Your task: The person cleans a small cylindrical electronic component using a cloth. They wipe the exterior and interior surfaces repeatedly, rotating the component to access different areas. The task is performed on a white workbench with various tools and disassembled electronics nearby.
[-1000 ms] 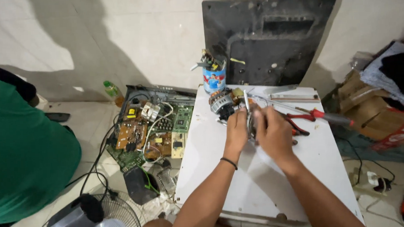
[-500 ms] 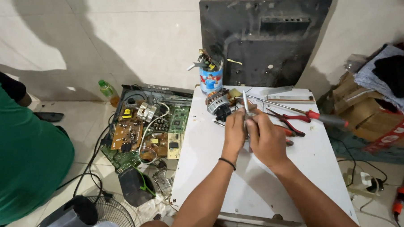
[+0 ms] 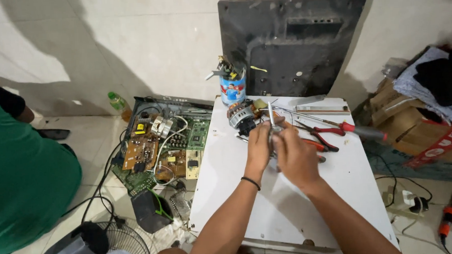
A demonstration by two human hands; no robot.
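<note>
Over a white board (image 3: 289,210) used as a worktop, my left hand (image 3: 259,143) and my right hand (image 3: 294,157) are pressed together around a thin metal shaft (image 3: 271,115) that sticks up between the fingers. A black band circles my left wrist. Just beyond the hands lies a small electric motor (image 3: 239,115) with copper windings. Red-handled pliers (image 3: 324,136) and a red-handled screwdriver (image 3: 356,130) lie to the right of my right hand.
A blue can (image 3: 232,89) full of tools stands at the board's far edge, before a black panel (image 3: 293,42) leaning on the wall. Opened circuit boards (image 3: 161,147) lie on the floor at left. A person in a green shirt (image 3: 22,184) sits left. A fan (image 3: 90,247) is below; cardboard boxes (image 3: 411,130) are right.
Both hands stay clasped on the metal shaft near the motor. The view has shifted slightly; the hands have turned a little around the shaft.
</note>
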